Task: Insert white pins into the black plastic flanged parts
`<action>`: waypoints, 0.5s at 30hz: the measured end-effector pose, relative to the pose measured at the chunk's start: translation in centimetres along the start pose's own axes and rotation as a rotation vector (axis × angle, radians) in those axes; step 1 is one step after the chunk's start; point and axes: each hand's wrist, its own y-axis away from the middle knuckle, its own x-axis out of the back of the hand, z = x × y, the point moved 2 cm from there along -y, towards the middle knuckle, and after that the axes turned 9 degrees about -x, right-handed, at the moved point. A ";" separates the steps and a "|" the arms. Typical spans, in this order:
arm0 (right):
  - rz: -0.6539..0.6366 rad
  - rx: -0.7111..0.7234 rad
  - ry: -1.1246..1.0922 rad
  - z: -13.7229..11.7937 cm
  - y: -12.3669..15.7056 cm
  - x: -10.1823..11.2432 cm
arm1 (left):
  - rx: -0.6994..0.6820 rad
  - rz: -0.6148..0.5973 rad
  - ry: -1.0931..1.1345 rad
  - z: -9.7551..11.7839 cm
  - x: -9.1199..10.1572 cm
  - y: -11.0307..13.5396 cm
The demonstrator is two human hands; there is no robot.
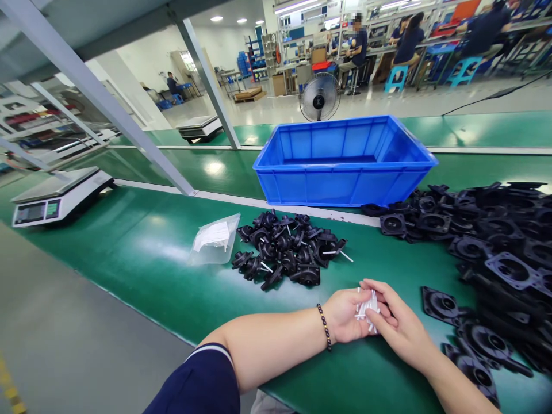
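A bunch of short white pins [366, 307] lies in the cupped palm of my left hand [342, 319], which has a beaded bracelet at its wrist. My right hand [403, 328] closes in from the other side, its thumb and fingers curled against the same pins. Past the hands is a heap of small black plastic parts [280, 247], a few with white pins sticking out. Beside that heap, on its left, lies a clear plastic bag [213, 241] with more white pins in it.
An open blue crate [345, 184] stands behind the heap. Black flanged housings [470, 224] pile up on the right of the green table [142, 247]. A scale [60, 195] is at the left, near a slanting metal post [125, 126]. A fan [319, 98] and seated people are beyond.
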 end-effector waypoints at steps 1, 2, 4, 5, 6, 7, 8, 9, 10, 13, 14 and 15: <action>0.010 0.016 -0.003 -0.1 0.0 0.1 | 0.000 0.019 -0.010 0.0 0.0 0.0; 0.022 0.022 -0.003 -0.2 -0.1 0.2 | -0.004 0.045 -0.015 0.1 0.0 0.0; 0.039 0.021 0.010 -0.4 -0.2 0.4 | -0.031 0.090 0.001 0.3 -0.2 0.0; 0.043 0.020 0.023 -0.5 -0.2 0.5 | -0.051 0.105 0.017 0.4 -0.3 0.1; 0.046 0.021 0.042 -0.5 -0.2 0.6 | -0.075 0.114 0.033 0.6 -0.4 0.1; 0.052 0.024 0.065 -0.5 -0.2 0.6 | -0.099 0.118 0.044 0.7 -0.5 0.1; 0.064 0.030 0.091 -0.5 -0.2 0.6 | -0.117 0.122 0.050 0.8 -0.5 0.1; 0.083 0.037 0.116 -0.5 -0.2 0.6 | -0.129 0.134 0.051 0.9 -0.5 0.2; 0.101 0.047 0.140 -0.6 -0.2 0.6 | -0.138 0.149 0.050 0.9 -0.5 0.2; 0.142 0.104 0.227 -1.0 -0.1 0.4 | -0.146 0.191 0.048 0.9 -0.4 0.2; 0.146 0.131 0.259 -1.2 -0.1 0.3 | -0.144 0.198 0.047 0.9 -0.3 0.2; 0.148 0.153 0.287 -1.4 -0.1 0.3 | -0.139 0.200 0.046 0.9 -0.3 0.2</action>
